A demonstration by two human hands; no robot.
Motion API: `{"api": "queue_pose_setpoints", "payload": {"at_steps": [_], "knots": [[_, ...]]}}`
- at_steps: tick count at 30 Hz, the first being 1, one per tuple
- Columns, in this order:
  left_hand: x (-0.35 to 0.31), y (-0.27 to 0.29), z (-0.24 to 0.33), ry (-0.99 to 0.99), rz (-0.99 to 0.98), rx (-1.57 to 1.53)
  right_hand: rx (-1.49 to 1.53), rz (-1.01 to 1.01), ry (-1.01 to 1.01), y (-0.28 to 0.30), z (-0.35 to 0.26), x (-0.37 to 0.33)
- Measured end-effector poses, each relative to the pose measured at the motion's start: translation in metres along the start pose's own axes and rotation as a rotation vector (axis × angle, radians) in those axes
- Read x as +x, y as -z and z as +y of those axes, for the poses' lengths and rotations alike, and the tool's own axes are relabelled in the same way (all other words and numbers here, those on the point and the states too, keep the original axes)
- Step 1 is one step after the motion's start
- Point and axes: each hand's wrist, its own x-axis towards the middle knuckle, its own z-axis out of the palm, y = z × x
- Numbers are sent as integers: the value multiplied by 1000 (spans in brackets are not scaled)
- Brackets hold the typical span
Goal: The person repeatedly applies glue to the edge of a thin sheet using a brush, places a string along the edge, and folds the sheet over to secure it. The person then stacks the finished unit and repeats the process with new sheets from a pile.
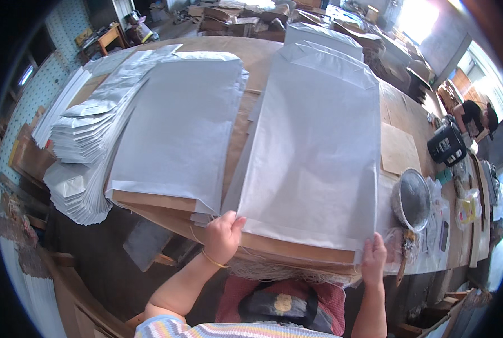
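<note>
A large white paper sack point(313, 146) lies flat on top of a stack in front of me, its brown inner layer showing along the near edge. My left hand point(223, 235) is closed on the sack's near left corner, thumb against fingers. At the near right corner, my right hand point(373, 256) grips the edge between thumb and fingers. To the left lies another stack of white sacks point(178, 124), also with brown at its near end. Loose pale strings point(285, 270) hang below the table edge between my hands.
Fanned folded white sacks point(85, 138) overhang the table's left side. On the right are a metal bowl point(412, 200), a brush point(404, 256), a black jug point(446, 143) and a plastic bag point(468, 205). Another person point(475, 119) bends at the far right. Brown bundles point(234, 25) are piled behind.
</note>
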Motion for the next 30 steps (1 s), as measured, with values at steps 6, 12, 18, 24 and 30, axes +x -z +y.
{"api": "queue_pose_setpoints", "payload": {"at_steps": [6,12,18,24,30], "knots": [[-2,85,-89,163,396,185,332,-331,-7,-121,-45,24],[20,206,-254,255,599,361,542,-868,-329,-268,-134,43],[30,211,-296,199,643,922,550,-1189,-101,-214,-129,-2],[-6,104,-95,-104,265,339,-761,-239,425,31,-43,-2],[-78,-20,4,-498,-616,-20,-1312,-124,284,192,23,-26]]}}
